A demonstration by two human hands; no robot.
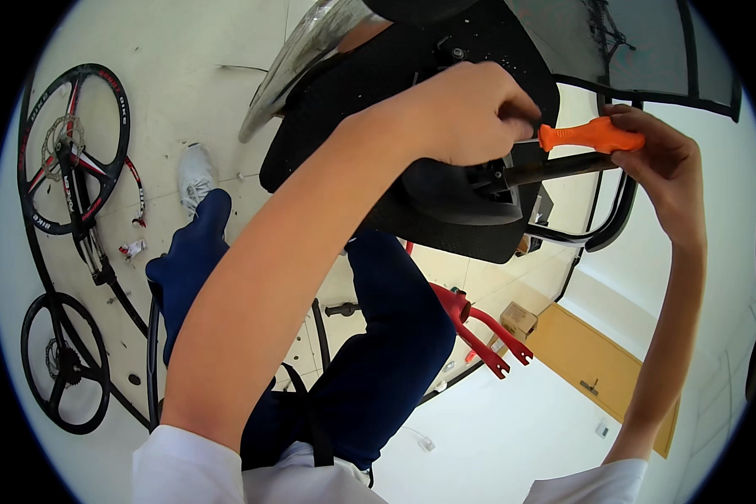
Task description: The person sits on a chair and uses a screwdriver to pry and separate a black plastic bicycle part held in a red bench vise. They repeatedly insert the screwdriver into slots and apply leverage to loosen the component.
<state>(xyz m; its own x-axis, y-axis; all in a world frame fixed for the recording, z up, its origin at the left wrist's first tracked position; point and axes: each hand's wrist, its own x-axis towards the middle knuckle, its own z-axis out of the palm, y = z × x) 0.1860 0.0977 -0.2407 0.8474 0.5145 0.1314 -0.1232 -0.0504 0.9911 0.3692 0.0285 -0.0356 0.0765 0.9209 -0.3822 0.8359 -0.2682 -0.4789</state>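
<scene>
A black office chair seat [378, 126] lies tipped over my lap with its underside facing me. My right hand [664, 160] grips the rear of an orange screwdriver handle [592, 134]. My left hand [470, 113] is closed in a fist at the handle's front end, pinching the screwdriver where its shaft is hidden. The tip points at the black mechanism [491, 181] under the seat. A dark metal rod [563, 168] sticks out of that mechanism just below the screwdriver.
The chair's mesh back [638, 42] and a curved armrest [613, 223] are at the upper right. Two bicycle wheels [71, 143] [63, 361] lie on the floor at left. A red bike fork [479, 332], a small cardboard box [519, 319] and a yellow door [605, 370] are beyond my knees.
</scene>
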